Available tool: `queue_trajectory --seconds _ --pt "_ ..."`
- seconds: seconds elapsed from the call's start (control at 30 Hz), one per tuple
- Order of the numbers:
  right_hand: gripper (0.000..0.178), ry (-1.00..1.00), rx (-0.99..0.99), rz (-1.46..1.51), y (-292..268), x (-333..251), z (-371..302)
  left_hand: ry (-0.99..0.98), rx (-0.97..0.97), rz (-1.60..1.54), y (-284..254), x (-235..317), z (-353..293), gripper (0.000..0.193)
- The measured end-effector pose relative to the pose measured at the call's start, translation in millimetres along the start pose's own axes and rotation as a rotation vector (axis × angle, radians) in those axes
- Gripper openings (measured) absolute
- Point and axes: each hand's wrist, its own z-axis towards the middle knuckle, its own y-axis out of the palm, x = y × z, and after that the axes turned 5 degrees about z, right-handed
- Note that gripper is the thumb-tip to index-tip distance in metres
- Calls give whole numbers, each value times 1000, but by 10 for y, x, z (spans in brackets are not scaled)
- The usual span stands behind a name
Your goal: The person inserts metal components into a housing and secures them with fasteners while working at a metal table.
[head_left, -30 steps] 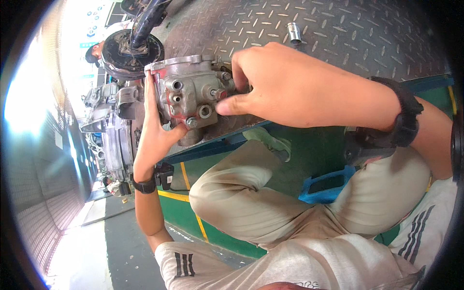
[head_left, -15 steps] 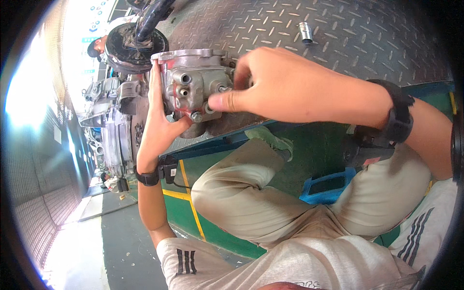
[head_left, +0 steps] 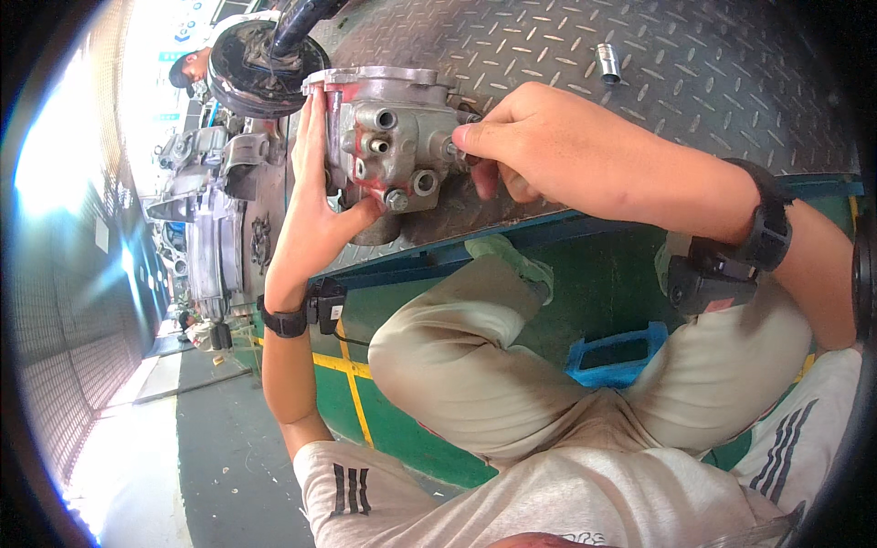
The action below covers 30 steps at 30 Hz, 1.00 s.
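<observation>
A grey cast-metal housing (head_left: 402, 123) with round ports and red sealant smears rests on the bench near its front edge. My left hand (head_left: 315, 224) grips its left side, fingers stretched up along the flange and thumb by a lower front bolt (head_left: 396, 199). At the housing's right side, the thumb of my right hand (head_left: 539, 146) presses beside a small metal bolt (head_left: 448, 148) in the casting. The other right fingers curl below and behind, so the grip is partly hidden.
A chrome socket (head_left: 607, 64) lies on the diamond-plate bench top (head_left: 722, 100). Left of the housing sit a round black part (head_left: 251, 68) and more metal castings (head_left: 215, 237). A person (head_left: 192, 68) is beyond them. A blue stool (head_left: 617, 356) stands below, between my knees.
My right thumb has moved from the lower port up to the bolt at the right, and its fingers have curled lower. The whole scene has shifted slightly up and right in view.
</observation>
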Motion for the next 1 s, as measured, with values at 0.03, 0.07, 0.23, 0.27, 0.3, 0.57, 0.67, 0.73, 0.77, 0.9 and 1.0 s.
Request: queue_trajectory --seconds 0.03,0.07,0.23,0.27,0.3,0.57,0.67,0.73,0.77,0.9,1.0 --pt "59 -17 25 -19 25 53 21 28 -5 4 -7 -7 2 117" --pt "59 -17 24 -22 71 133 22 28 -2 2 -12 -22 -3 117" --pt "50 -160 96 -138 62 87 -63 49 10 27 4 -50 -9 118" --pt "50 -159 97 -139 22 55 -56 50 10 26 8 -45 -6 118" --pt "53 15 -13 42 -31 34 -26 47 10 22 13 -40 -3 118" --pt "58 -186 201 -123 112 184 -33 65 22 25 16 -63 -6 117" --pt "55 -64 83 -26 80 68 -35 72 23 14 21 -68 -1 117" --pt "57 202 -34 121 0 -22 -42 76 32 19 37 -66 18 117" --pt "57 208 -33 122 6 -1 -29 75 29 14 44 -75 4 117" --pt "59 -67 116 -35 87 213 1 67 37 18 25 -79 -41 114" --pt "56 -79 144 -124 39 65 -57 41 51 26 62 -64 -28 114"
